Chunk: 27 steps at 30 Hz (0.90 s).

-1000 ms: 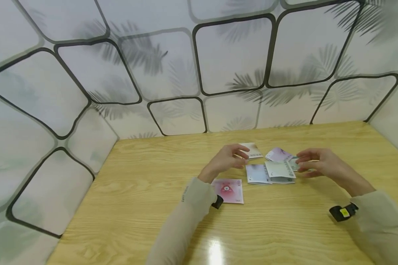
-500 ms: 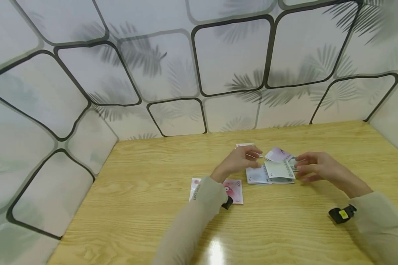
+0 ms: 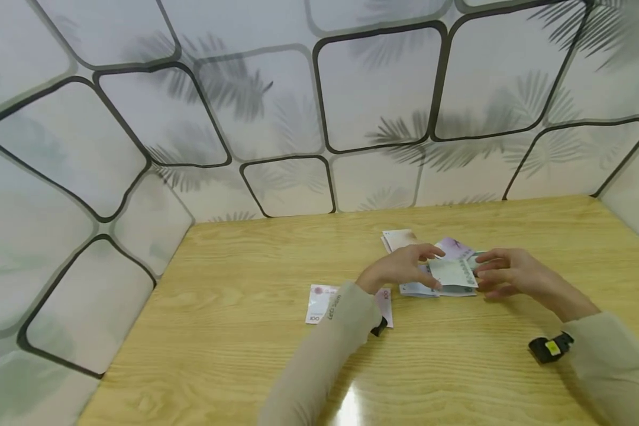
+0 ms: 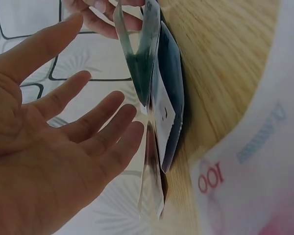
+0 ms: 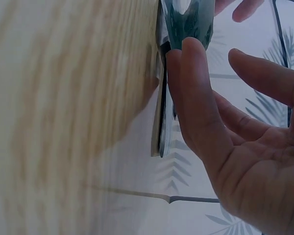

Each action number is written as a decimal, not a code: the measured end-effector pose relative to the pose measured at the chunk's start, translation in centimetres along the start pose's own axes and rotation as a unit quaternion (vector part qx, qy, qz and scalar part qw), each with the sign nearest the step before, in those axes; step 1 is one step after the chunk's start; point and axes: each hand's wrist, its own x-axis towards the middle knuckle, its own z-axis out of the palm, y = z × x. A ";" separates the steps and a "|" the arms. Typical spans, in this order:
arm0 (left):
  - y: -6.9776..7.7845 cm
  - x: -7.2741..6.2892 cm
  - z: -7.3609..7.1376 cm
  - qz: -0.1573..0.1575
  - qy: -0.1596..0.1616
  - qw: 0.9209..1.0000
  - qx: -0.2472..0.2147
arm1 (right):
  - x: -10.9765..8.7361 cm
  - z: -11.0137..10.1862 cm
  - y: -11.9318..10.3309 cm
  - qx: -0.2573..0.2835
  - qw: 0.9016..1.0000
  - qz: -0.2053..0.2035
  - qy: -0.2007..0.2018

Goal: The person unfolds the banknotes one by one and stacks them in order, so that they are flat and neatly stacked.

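Several folded banknotes lie in a loose pile on the table. On top is a pale green banknote [image 3: 451,273], a bluish banknote [image 3: 416,290] lies under its left side, and a purple banknote [image 3: 454,248] is behind. My left hand [image 3: 402,266] hovers at the pile's left side, fingers spread and holding nothing, as the left wrist view shows. At the right side is my right hand [image 3: 513,275], its fingers loosely bent, fingertips right by the folded green banknote [image 5: 198,22] in the right wrist view. Another banknote [image 3: 481,255] is partly hidden behind the right fingers.
A pink 100 banknote [image 3: 318,307] lies flat at the front left, partly covered by the left sleeve. Whitish-brown folded banknotes [image 3: 399,238] lie behind the left hand. The wooden table [image 3: 234,331] meets a patterned wall [image 3: 378,94] at the back.
My left hand has moved right, from beside the whitish-brown banknotes to the left edge of the pale green banknote. The right hand has stayed nearly in place. The banknotes lie as before.
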 end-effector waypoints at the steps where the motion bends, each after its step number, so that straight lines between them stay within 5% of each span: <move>1: 0.1 0.1 0.1 0.001 -0.004 1.000 0.010 | 0.0 0.0 0.0 0.000 1.000 0.000 0.000; 15: 0.7 1.6 1.4 -0.036 0.023 0.996 0.076 | 0.2 0.1 -0.1 0.013 1.000 -0.007 -0.003; 27: 0.8 2.2 2.2 -0.054 0.047 0.994 0.085 | 0.2 0.1 0.2 0.036 0.999 -0.005 -0.007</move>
